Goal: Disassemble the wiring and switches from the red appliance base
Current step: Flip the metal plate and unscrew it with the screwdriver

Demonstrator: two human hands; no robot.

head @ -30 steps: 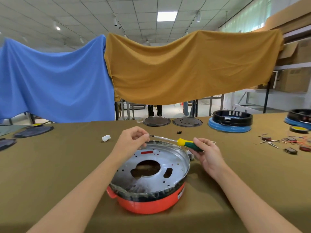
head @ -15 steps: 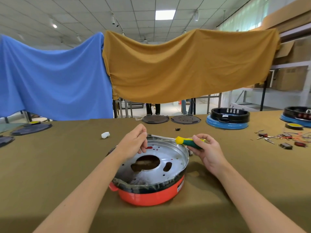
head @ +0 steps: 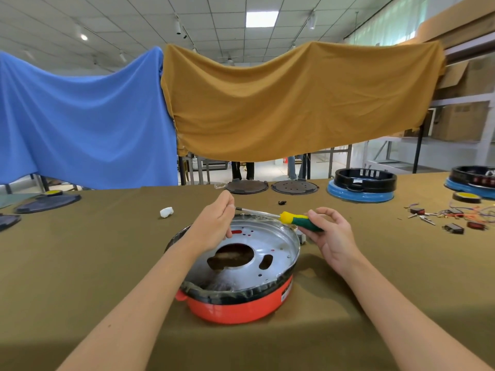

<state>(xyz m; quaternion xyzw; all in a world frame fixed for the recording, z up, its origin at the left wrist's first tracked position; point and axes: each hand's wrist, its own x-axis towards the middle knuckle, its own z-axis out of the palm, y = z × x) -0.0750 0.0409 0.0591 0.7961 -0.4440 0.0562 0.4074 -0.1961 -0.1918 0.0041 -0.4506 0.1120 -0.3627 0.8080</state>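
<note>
The red appliance base point(head: 241, 307) sits on the olive table in front of me, with a silver perforated metal plate point(head: 270, 242) across its top and a black rim. My right hand point(head: 332, 236) grips the green and yellow handle of a screwdriver point(head: 297, 219), which lies almost level over the far rim. My left hand point(head: 214, 226) hovers over the plate's far left side, fingers curled at the screwdriver's tip; whether they pinch the tip or a small part is hidden.
A pile of removed wires and switches point(head: 452, 218) lies at the right. A blue and black base point(head: 361, 186) and another one point(head: 474, 180) stand at the back right. Two dark discs point(head: 270, 187), a white bit point(head: 166, 212) and a tape roll point(head: 466, 197) lie around.
My left hand has dropped lower over the plate's far edge and stays at the screwdriver tip. My right hand's fingers have loosened somewhat on the handle. The base has not moved.
</note>
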